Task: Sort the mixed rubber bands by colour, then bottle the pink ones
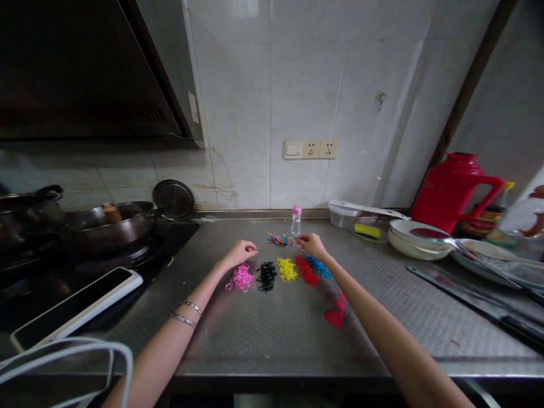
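Small elastic bands lie sorted by colour on the steel counter [276, 334]: a pink pile [240, 278], a black pile [266, 275], a yellow pile [287, 268], a red pile [306, 271] and a blue pile [319, 267]. Behind them lies a mixed pile [280, 239] beside a small clear bottle with a pink cap [296, 221]. My left hand [241, 251] hovers above the pink pile, fingers curled in a pinch. My right hand [312, 244] is closed in a pinch near the mixed pile. What either pinch holds is too small to see.
A dark pan [106, 224] and a lid [173, 199] sit on the stove at left, with a phone [76, 307] in front. At right are white plates [419, 235], a red jug [453, 190], a sponge [368, 230] and a knife [476, 303]. A red scrap [336, 313] lies near my right forearm.
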Motion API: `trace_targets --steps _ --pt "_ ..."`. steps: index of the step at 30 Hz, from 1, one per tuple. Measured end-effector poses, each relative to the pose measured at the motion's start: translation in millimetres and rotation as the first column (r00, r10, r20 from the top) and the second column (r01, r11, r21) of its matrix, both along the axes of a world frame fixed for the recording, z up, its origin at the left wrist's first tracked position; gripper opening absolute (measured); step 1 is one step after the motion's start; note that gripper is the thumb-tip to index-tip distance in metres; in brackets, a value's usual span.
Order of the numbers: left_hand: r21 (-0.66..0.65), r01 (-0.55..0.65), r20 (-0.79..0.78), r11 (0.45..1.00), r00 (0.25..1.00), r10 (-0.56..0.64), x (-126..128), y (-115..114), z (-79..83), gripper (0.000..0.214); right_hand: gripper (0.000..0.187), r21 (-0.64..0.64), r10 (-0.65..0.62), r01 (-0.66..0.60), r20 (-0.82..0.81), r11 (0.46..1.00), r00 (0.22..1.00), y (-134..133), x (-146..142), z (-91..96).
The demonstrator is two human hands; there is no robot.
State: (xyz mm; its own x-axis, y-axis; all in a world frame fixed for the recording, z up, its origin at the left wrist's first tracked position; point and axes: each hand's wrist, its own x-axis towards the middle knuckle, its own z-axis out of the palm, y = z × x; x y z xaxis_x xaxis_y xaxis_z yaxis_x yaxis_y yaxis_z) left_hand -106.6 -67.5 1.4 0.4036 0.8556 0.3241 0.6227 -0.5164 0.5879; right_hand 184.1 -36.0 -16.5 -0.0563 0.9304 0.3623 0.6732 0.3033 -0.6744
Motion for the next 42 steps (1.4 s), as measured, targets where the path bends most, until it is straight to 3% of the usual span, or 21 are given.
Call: trace_targets --steps 6,9,16,20,26,33,38,42 --pt "-0.021 -0.008 -0.007 1.000 1.000 0.008 0.5 -1.9 -0.9 0.029 0.023 0.088 -0.044 0.040 0.044 0.995 0.998 -9.8 24.6 6.9" --pt "-0.020 0.004 -0.004 1.000 1.000 -0.004 1.9 -3.5 -1.1 0.029 0.022 0.104 -0.006 -0.007 0.125 0.995 0.992 -24.1 42.2 9.7" --pt "-0.025 -0.012 -0.004 1.000 1.000 0.012 5.9 -6.0 0.6 0.029 0.022 0.016 0.114 -0.123 0.266 0.992 0.957 -53.1 55.4 15.4" --pt "-0.034 -0.008 -0.010 0.999 1.000 0.007 6.1 -5.0 -1.3 0.029 0.021 -0.030 0.133 -0.130 0.263 0.991 0.956 -56.3 54.4 15.9" --pt "-0.039 -0.022 0.067 0.999 0.997 0.025 14.1 1.2 -3.7 0.025 0.025 0.050 0.029 -0.039 0.189 0.998 0.981 -51.8 62.8 14.2" --pt "0.066 0.032 -0.017 0.997 0.999 -0.030 56.4 2.6 3.2 0.021 0.033 0.081 -0.035 0.024 0.141 0.996 0.989 -46.7 69.8 9.3" --pt "0.177 0.081 -0.101 0.981 0.993 -0.063 97.8 14.2 -3.4 0.022 0.033 0.085 -0.052 0.042 0.111 0.995 0.992 -48.8 68.3 7.6" --pt "0.155 0.057 -0.179 0.986 0.983 -0.029 123.7 23.7 -8.3 0.021 0.031 0.094 -0.053 0.044 0.089 0.995 0.995 -51.5 67.6 10.7"
